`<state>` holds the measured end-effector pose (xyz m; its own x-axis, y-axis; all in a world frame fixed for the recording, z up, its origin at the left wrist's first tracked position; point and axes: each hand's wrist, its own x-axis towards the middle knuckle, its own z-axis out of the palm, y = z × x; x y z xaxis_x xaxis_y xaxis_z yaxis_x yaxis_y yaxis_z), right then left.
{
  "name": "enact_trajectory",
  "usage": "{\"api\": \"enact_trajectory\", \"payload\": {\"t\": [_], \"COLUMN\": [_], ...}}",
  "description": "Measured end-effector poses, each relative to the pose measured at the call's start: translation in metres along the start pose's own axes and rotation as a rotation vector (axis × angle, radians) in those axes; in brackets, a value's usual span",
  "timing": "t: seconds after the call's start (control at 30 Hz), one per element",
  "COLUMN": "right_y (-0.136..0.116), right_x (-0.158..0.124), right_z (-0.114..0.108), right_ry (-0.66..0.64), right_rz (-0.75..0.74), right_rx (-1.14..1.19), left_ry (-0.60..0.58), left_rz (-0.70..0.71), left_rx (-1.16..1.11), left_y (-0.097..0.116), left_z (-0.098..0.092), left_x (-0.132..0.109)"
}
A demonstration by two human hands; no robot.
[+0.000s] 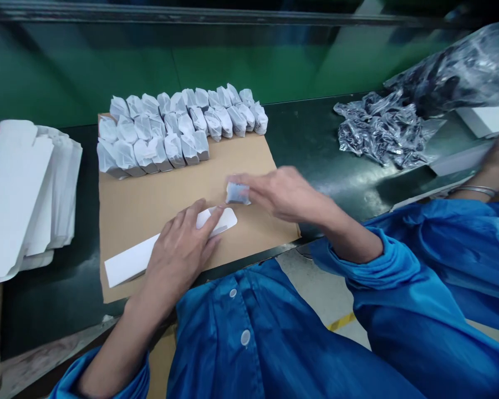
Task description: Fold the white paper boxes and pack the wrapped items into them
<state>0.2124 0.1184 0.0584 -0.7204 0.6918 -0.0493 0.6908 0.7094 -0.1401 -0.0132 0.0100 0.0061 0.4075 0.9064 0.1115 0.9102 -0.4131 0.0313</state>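
Dark table (pixel 303 130) carries everything. Cardboard sheet (pixel 158 191) is the work area, stack of flat white cartons (pixel 20 194) to its left, loose clear plastic bags (pixel 378 130) well off to the right. White-wrapped packets (pixel 183 124) stand in three rows on the far part of the sheet, front row shorter than the others.

Long white box (pixel 133 257) lies slantwise on the near part. Left hand (pixel 181 238) is laid across it, fingers over the top, thumb on the near side — reads as a steadying grip. Right hand (pixel 280 191) is motion-blurred, fingers closed on a small packet (pixel 237 194) just past the box's flap end, over the sheet. Contact with the sheet: can't tell.

Step in hand, my read: handling the small packet while the box is braced. Next move calls for a light right-hand pinch and a steady box — the flap sits close to the packet.
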Motion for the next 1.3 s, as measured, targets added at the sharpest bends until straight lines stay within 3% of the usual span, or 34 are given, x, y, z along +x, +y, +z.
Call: {"api": "enact_trajectory", "payload": {"t": [0.1, 0.2, 0.27, 0.4, 0.5, 0.57, 0.63, 0.73, 0.83, 0.93, 1.1, 1.3], "right_y": [0.011, 0.023, 0.024, 0.006, -0.014, -0.025, -0.036, -0.056, -0.075, -0.082, -0.086, -0.11], "right_x": [0.018, 0.032, 0.033, 0.009, -0.009, -0.014, -0.012, -0.008, -0.01, -0.013, -0.007, 0.004], "right_z": [-0.003, 0.01, 0.021, 0.037, 0.047, 0.055, 0.063, 0.074, 0.081, 0.079, 0.074, 0.082], "right_ry": [0.025, -0.14, -0.142, 0.039, 0.091, 0.089, 0.087, 0.191, 0.309, 0.31, 0.244, 0.395], "right_rz": [-0.219, -0.408, -0.313, 0.032, -0.069, -0.19, -0.216, -0.099, 0.063, 0.14, 0.129, 0.224], "right_rx": [-0.015, 0.056, 0.099, 0.405, 0.586, 0.541, 0.469, 0.498, 0.781, 1.056, 1.208, 1.133], "left_ry": [-0.033, -0.066, -0.057, 0.01, 0.027, 0.037, 0.056, 0.101, 0.165, 0.239, 0.36, 0.515], "left_rz": [0.063, 0.084, 0.084, 0.111, 0.138, 0.151, 0.163, 0.151, 0.11, 0.072, 0.079, -0.011], "left_rx": [-0.012, -0.075, -0.131, -0.231, -0.277, -0.289, -0.278, -0.25, -0.239, -0.234, -0.198, -0.147], "left_y": [0.0, -0.004, -0.006, -0.01, -0.012, -0.013, -0.013, -0.014, -0.016, -0.016, -0.015, -0.008], "left_z": [0.002, 0.004, 0.004, 0.005, 0.007, 0.008, 0.009, 0.011, 0.014, 0.018, 0.023, 0.026], "left_x": [0.0, -0.002, -0.004, -0.009, -0.011, -0.012, -0.013, -0.016, -0.024, -0.032, -0.033, -0.022]}}
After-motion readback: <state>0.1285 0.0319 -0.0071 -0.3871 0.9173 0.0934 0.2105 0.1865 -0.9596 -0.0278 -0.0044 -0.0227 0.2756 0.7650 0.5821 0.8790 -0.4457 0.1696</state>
